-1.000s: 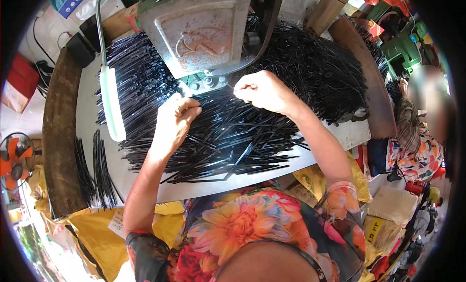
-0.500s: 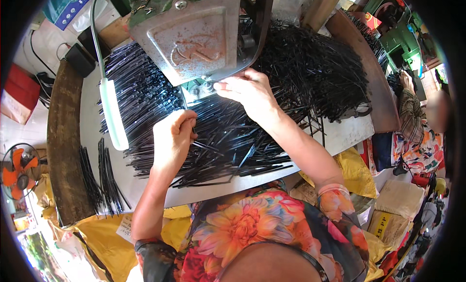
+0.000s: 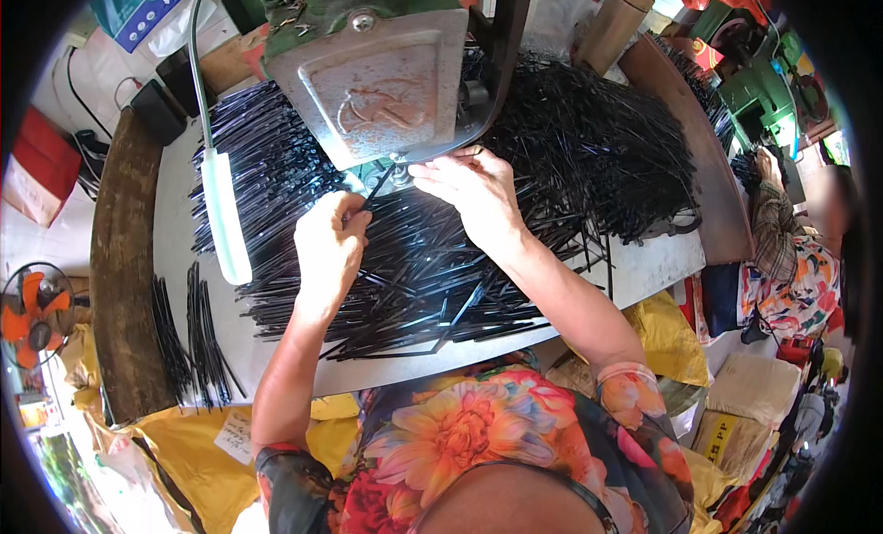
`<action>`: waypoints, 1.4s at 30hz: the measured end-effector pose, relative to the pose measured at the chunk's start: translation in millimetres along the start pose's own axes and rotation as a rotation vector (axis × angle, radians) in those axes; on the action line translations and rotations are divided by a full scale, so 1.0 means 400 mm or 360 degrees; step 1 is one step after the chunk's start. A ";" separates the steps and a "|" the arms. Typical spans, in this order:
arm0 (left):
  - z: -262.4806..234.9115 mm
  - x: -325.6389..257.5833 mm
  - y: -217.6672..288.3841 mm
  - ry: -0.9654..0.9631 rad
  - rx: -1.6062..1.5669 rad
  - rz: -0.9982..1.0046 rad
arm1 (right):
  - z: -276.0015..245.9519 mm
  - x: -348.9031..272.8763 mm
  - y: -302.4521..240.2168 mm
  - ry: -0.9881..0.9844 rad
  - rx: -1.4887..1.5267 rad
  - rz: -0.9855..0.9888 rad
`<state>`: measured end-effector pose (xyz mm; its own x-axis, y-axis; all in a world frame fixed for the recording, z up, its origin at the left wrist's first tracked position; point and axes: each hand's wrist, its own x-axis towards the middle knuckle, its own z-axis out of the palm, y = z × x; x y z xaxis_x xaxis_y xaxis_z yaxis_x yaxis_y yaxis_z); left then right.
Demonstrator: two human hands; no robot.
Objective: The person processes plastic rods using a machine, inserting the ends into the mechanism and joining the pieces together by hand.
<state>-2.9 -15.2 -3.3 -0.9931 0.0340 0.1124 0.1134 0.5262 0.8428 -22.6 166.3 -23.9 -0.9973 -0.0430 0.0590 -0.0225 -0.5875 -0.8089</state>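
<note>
A thin black rod is pinched in my left hand, its far end slanting up under the head of a green and grey machine. Just below that head, a small metal tool stands between the rod and my right fingertips. My right hand reaches in from the right, fingers close together at the tool; anything between them is too small to make out. Many loose black rods lie under and in front of both hands.
A lit white lamp hangs left of the machine. A tangled heap of black rods fills the right of the white table. Curved wooden boards edge the table. Another person works at a green machine far right.
My left hand has turned slightly, and the rod in it now slants toward the tool instead of standing nearly upright in view. My right fingers are more bent beside the tool.
</note>
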 end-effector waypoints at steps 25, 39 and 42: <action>0.010 -0.012 -0.003 0.0172 0.0259 0.0381 | 0.031 0.008 0.005 0.0141 -0.0005 -0.0046; 0.008 -0.010 0.006 0.0177 0.0243 0.0352 | 0.022 0.010 0.014 0.0139 -0.0009 -0.0054; 0.011 -0.011 0.000 0.0204 0.0305 0.0429 | 0.024 0.007 0.009 0.0106 0.0029 -0.0067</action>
<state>1.4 -11.5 -6.1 -0.9150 0.0931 0.3926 0.3511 0.6633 0.6609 -24.7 156.3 -21.0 -0.9980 0.0355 0.0531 -0.0638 -0.6022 -0.7958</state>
